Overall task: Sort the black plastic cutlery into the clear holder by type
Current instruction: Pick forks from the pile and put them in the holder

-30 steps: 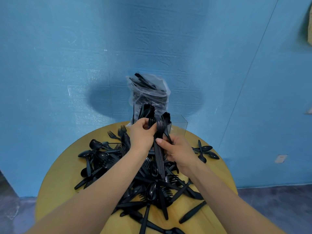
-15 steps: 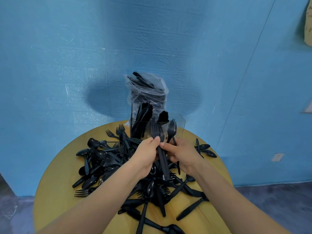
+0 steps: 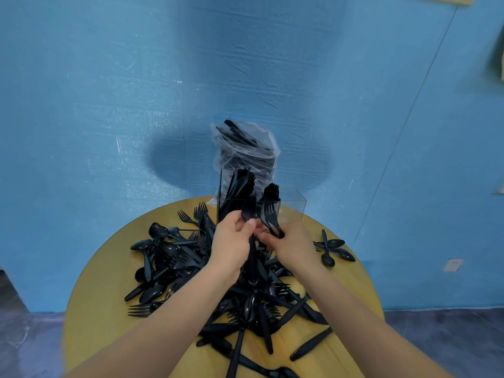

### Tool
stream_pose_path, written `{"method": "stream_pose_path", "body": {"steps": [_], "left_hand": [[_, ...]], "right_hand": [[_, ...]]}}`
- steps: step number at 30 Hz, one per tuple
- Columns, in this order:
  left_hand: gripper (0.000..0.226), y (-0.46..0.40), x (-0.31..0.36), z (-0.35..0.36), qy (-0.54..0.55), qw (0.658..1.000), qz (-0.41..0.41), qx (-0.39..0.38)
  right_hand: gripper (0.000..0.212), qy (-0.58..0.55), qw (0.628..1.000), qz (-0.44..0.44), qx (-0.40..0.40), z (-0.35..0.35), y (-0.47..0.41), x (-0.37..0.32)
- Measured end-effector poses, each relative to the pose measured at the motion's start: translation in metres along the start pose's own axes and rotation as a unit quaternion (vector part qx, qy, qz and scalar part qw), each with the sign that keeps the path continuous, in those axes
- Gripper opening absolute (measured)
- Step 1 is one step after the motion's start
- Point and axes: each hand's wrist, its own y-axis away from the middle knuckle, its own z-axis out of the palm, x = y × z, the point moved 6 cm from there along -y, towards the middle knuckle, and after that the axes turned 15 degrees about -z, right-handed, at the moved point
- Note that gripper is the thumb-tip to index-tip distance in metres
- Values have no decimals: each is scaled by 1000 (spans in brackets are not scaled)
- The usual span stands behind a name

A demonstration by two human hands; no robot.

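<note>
On the left of the round tabletop (image 3: 90,304): spoons and forks lie in a loose heap (image 3: 166,263), bowls and tines pointing every which way, none lined up.

Left hand (image 3: 231,244): up in front of the holder, thumb and fingers pinching a long black piece, looks like a knife (image 3: 252,257), near its upper end; the rest hangs below the hand.

Knife axis: close to upright, handle end down toward the pile, top end up at the holder's mouth.

Clear holder (image 3: 296,204): standing at the far edge of the tabletop, just beyond both hands; black pieces already stand upright in its left and middle sections, the rightmost section looks bare.

Plastic bag (image 3: 245,148): right behind the holder, clear, with more black cutlery poking out the top.

Right hand (image 3: 291,244): fingers curled round the stem of a fork (image 3: 270,216), tines up and leaning slightly left, head level with the holder's front wall.

How it handles, my read: feather-light, thin, stiff enough to hold by one end but springy; glossy plastic, so a pinch can slip. Tines snag on neighbours in the pile.

Where to grip, my read: on the flat handle, mid-stem, so the working end stays free to go in upright.

Far right of the tabletop: a few spoons (image 3: 331,249) lie flat, well apart from the heap, crossing one another.
</note>
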Motion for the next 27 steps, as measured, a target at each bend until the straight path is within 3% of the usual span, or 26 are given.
{"method": "stream_pose_path", "body": {"steps": [8, 12, 16, 18, 21, 27], "left_hand": [[22, 9, 1, 12, -21, 997, 35, -59], [26, 7, 2, 12, -41, 997, 51, -34], [18, -2, 2, 4, -47, 998, 40, 6], [17, -8, 0, -1, -32, 999, 21, 12], [18, -9, -4, -1, 4, 1000, -6, 2], [19, -3, -5, 13, -29, 999, 15, -22]], "right_hand": [[21, -1, 999, 40, -21, 7, -1, 5], [26, 43, 997, 18, -61, 5, -1, -2], [10, -61, 989, -5, -133, 11, 8, -9], [20, -112, 987, 14, -112, 10, 13, -8], [15, -160, 986, 29, -43, 5, 13, -1], [15, -47, 998, -43, 6, 7, 5, -5]]}}
